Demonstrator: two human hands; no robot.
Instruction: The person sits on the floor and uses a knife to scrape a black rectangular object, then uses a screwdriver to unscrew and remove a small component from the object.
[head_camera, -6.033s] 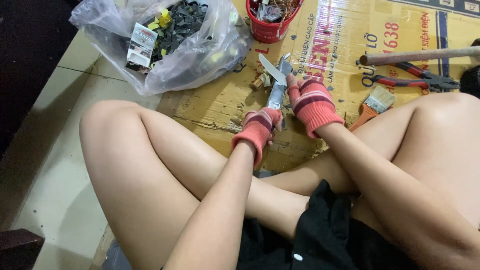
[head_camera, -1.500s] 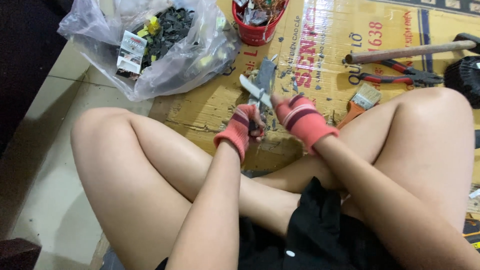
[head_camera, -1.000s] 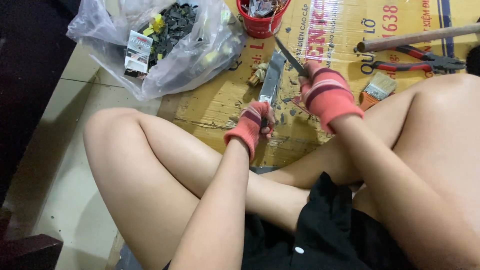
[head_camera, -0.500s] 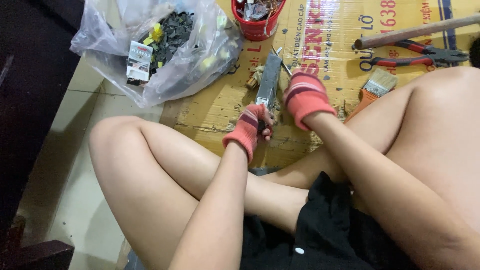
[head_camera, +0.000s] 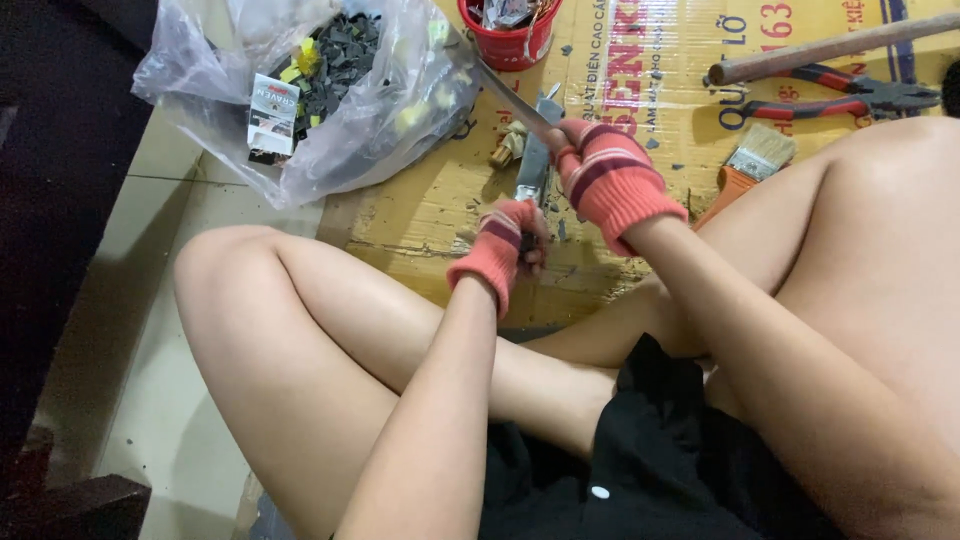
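**Bench check: blade work on a small grey part, floor station**

Flattened yellow cardboard (head_camera: 430, 215) covers the tiled floor and serves as the work surface; I view it from the head camera, looking down past crossed bare legs.

Findings:

1. Left hand (head_camera: 505, 245), in a red knit glove, has its fingers curled tight around the lower end of a narrow grey metal piece (head_camera: 533, 170), which stands on the cardboard between the 2 hands, tilted slightly away from the wearer.
2. Right hand (head_camera: 605, 175), also gloved, is fisted closed on the handle of a long knife (head_camera: 500, 90). The blade runs up and to the left from the fist, toward a clear plastic bag (head_camera: 320, 110) of dark scrap.
3. Whether the blade edge touches the grey piece I cannot tell; the fist hides the point where they would meet.
4. Small grey chips lie scattered on the cardboard around the piece.
5. Well apart on the right: red-handled pliers (head_camera: 850, 95), a wooden handle (head_camera: 830, 45), an orange-handled brush (head_camera: 745, 165). A red tub (head_camera: 510, 30) stands at the top edge.

Judgement: the step in hand appears to be chopping or prying at the held piece. The next stroke calls for a steady left grip kept below the blade's path, and the piece braced firmly against the cardboard.
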